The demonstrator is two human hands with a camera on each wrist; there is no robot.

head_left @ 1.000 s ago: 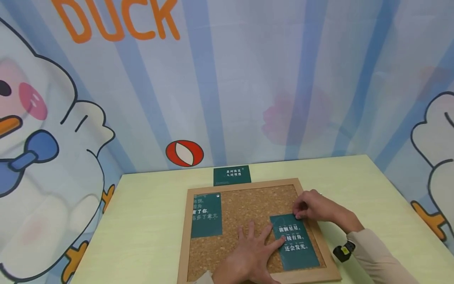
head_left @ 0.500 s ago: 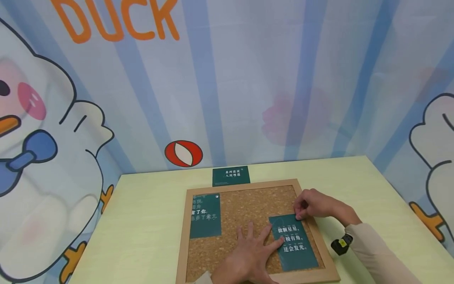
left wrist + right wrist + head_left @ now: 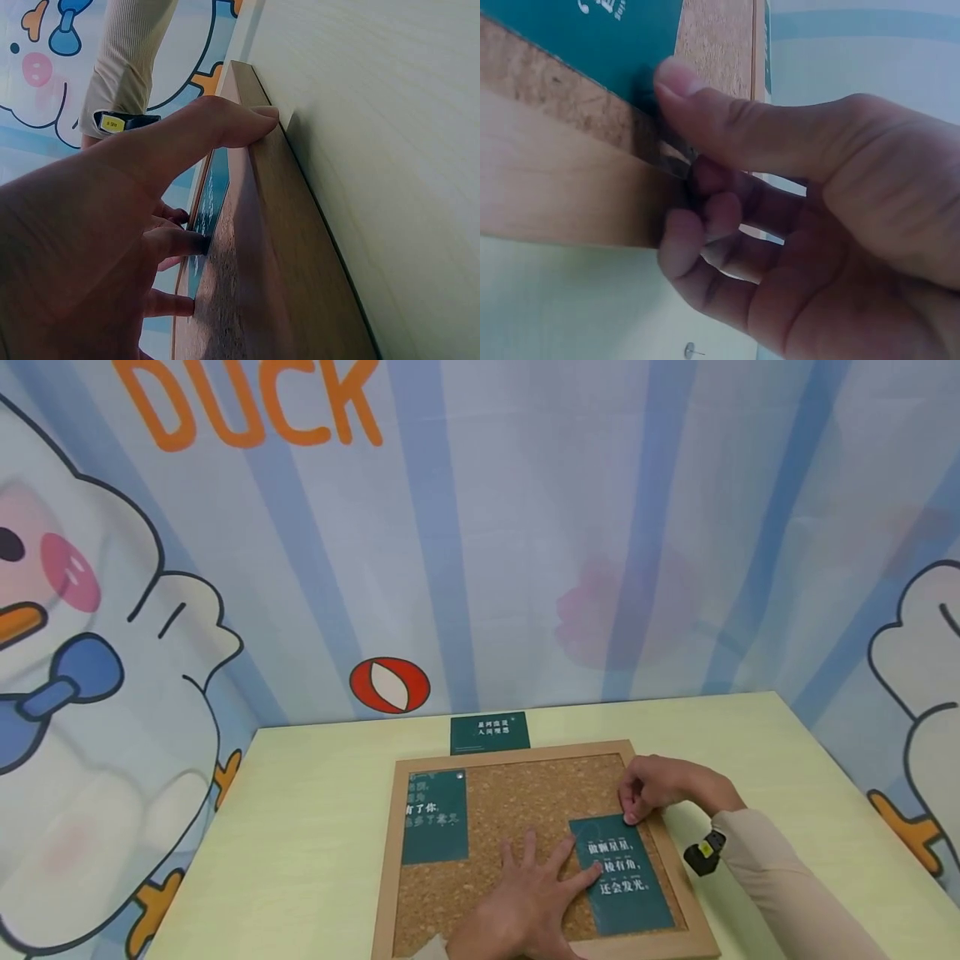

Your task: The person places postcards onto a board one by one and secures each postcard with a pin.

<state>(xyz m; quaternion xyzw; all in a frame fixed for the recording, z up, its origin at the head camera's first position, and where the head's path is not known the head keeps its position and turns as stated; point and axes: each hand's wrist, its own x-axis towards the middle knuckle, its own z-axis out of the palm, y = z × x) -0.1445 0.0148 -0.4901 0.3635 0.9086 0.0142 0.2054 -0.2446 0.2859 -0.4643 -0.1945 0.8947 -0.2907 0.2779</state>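
Under your released left grip (image 3: 525,897): board (image 3: 540,785) and card (image 3: 633,914); your right grip (image 3: 663,785) curls at card's corner, hold unclear.

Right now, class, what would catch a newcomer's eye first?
Probably the orange DUCK lettering, high on the striped backdrop, and the cartoon bird at far left. Below, the left hand spreads over a framed corkboard, the right hand at a corner of the nearest green card.
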